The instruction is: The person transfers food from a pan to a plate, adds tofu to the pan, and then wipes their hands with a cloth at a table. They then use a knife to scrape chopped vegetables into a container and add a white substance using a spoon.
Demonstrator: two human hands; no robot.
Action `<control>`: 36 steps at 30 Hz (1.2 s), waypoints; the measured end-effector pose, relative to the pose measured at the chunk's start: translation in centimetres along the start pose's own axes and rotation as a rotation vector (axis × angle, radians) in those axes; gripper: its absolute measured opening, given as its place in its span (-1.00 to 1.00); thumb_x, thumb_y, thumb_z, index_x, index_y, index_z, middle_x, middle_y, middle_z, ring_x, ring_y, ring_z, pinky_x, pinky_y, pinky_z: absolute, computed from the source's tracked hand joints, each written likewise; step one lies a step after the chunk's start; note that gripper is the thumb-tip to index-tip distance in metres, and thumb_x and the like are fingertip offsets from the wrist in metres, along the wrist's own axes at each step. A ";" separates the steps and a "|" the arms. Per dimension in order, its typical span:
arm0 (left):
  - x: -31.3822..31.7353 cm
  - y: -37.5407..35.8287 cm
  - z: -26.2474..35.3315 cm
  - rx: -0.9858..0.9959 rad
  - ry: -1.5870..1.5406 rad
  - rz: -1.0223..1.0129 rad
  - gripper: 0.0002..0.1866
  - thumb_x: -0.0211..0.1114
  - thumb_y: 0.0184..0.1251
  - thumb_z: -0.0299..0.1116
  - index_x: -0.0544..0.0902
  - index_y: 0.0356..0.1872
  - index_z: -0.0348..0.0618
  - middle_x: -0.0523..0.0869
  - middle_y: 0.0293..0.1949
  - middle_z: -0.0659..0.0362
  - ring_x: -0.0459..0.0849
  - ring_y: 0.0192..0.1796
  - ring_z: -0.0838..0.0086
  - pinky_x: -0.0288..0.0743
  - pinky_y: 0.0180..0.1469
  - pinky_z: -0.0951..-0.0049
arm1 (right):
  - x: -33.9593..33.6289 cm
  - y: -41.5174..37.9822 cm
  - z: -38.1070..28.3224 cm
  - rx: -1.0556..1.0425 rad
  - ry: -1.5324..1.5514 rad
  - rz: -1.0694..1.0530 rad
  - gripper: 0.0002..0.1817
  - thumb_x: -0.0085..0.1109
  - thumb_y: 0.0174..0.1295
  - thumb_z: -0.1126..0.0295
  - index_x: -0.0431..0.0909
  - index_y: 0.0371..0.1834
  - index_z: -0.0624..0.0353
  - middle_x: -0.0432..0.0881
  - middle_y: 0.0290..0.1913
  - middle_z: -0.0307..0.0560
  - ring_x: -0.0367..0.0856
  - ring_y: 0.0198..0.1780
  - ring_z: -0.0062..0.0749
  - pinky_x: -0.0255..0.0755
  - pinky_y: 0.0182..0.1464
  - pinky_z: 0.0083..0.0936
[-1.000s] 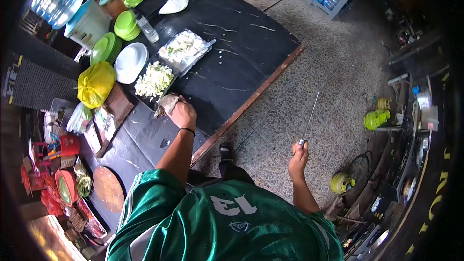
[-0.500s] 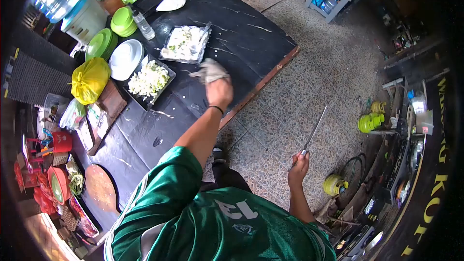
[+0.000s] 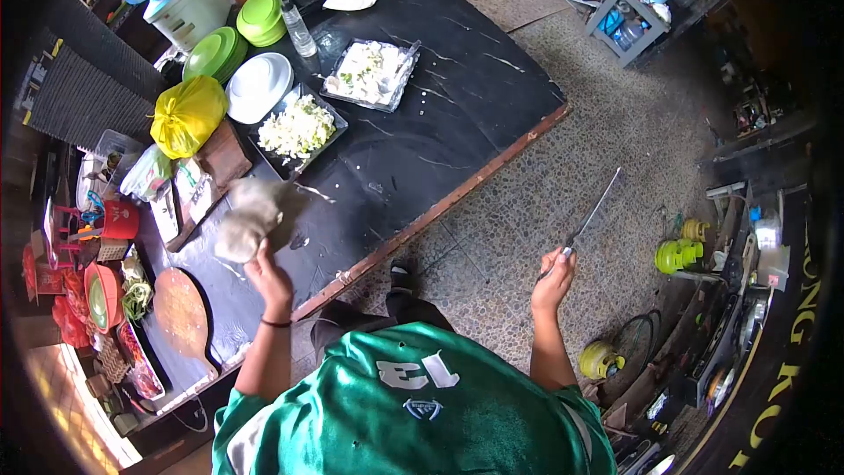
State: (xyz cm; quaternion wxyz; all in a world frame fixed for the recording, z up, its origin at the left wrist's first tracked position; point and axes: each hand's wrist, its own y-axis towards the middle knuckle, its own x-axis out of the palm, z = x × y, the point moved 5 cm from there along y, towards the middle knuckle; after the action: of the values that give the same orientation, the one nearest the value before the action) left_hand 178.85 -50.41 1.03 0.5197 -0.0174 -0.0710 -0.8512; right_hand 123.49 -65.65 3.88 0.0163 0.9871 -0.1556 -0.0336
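Note:
A greyish cloth (image 3: pixel 245 227), blurred by motion, is gripped in my left hand (image 3: pixel 269 280) over the near left part of the black table (image 3: pixel 413 171). My right hand (image 3: pixel 553 279) is wrapped around the handle of a knife (image 3: pixel 594 210), whose long thin blade points up and away over the floor. Beyond the cloth, a black tray of chopped pale green and white vegetables (image 3: pixel 297 127) sits on the table. Farther back lies a plastic-lined tray of white food (image 3: pixel 370 72). A round wooden board (image 3: pixel 181 312) rests left of my left hand.
Along the table's left side stand a yellow plastic bag (image 3: pixel 187 116), white plates (image 3: pixel 259 86), green plates (image 3: pixel 215 54) and a clear bottle (image 3: pixel 299 31). Green gas cylinders (image 3: pixel 679 255) stand at the right. The table's brown edge (image 3: pixel 440 204) runs diagonally before me.
My left hand has swept the cloth from beside the trays back toward me and to the left. The knife stays in my right hand, and the view has shifted slightly.

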 end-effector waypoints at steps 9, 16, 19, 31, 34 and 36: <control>8.2 -2.3 -4.3 0.192 1.611 -0.786 -0.44 0.10 0.50 -0.31 0.50 0.44 -0.40 0.53 0.41 -0.33 0.43 0.47 -0.26 0.04 0.68 -0.16 | -0.1 -1.1 -0.9 -0.022 0.022 -0.064 -0.75 -0.17 0.61 0.27 0.40 -0.19 0.17 0.35 -0.35 -0.24 0.31 -0.32 -0.49 0.28 -0.18 -0.45; 30.7 -18.3 -5.9 -0.246 0.194 -1.439 -0.66 0.12 0.58 -0.31 0.63 0.21 -0.27 0.76 0.06 -0.08 0.72 0.10 0.15 0.57 0.27 0.25 | -1.6 -2.2 -3.0 -0.039 0.091 0.008 -0.66 -0.16 0.61 0.12 0.42 -0.18 0.16 0.36 -0.35 -0.22 0.30 -0.32 -0.49 0.27 -0.18 -0.45; 32.8 -23.0 -1.3 -0.392 0.148 -1.587 -0.61 0.14 0.65 -0.20 0.66 0.16 -0.34 0.77 0.03 0.06 0.71 0.06 0.38 0.59 0.18 0.34 | -2.8 -1.0 -6.0 -0.155 0.103 0.072 -0.63 -0.20 0.60 0.09 0.43 -0.16 0.17 0.39 -0.35 -0.19 0.33 -0.32 -0.46 0.27 -0.19 -0.43; 4.1 -7.4 4.8 -0.276 0.132 -0.303 -0.70 0.13 0.57 -0.38 0.75 0.06 -0.33 0.77 -0.22 0.25 0.72 -0.19 0.57 0.64 -0.14 0.50 | 10.9 -0.9 -8.1 -0.416 -0.356 -0.597 -0.67 0.25 0.51 0.12 0.58 -0.22 0.19 0.60 -0.42 -0.04 0.60 -0.41 -0.10 0.44 -0.33 -0.22; -3.6 -6.2 5.4 -0.331 -0.030 0.111 -0.68 0.13 0.58 -0.35 0.72 0.14 -0.30 0.77 -0.12 0.21 0.74 -0.13 0.51 0.68 -0.07 0.42 | 18.4 -4.4 -7.9 -0.580 -0.416 -0.895 -0.74 0.33 0.42 0.17 0.63 -0.16 0.13 0.74 -0.31 0.04 0.76 -0.25 0.06 0.61 -0.21 -0.09; -7.2 -6.8 3.4 -0.664 -0.356 0.250 -0.53 0.07 0.64 -0.11 0.57 0.38 -0.13 0.78 0.03 0.13 0.79 0.00 0.31 0.70 0.10 0.23 | 22.5 -7.4 -6.2 -0.532 -0.448 -1.049 -0.71 0.31 0.46 0.12 0.62 -0.06 0.12 0.78 -0.24 0.10 0.82 -0.22 0.08 0.65 -0.25 -0.07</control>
State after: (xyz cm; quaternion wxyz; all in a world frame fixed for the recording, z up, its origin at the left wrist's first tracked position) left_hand 176.02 -40.49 2.96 0.5652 -0.3403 0.1217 -0.7416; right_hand 147.50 -65.44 8.33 0.2096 0.8631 0.3636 -0.2808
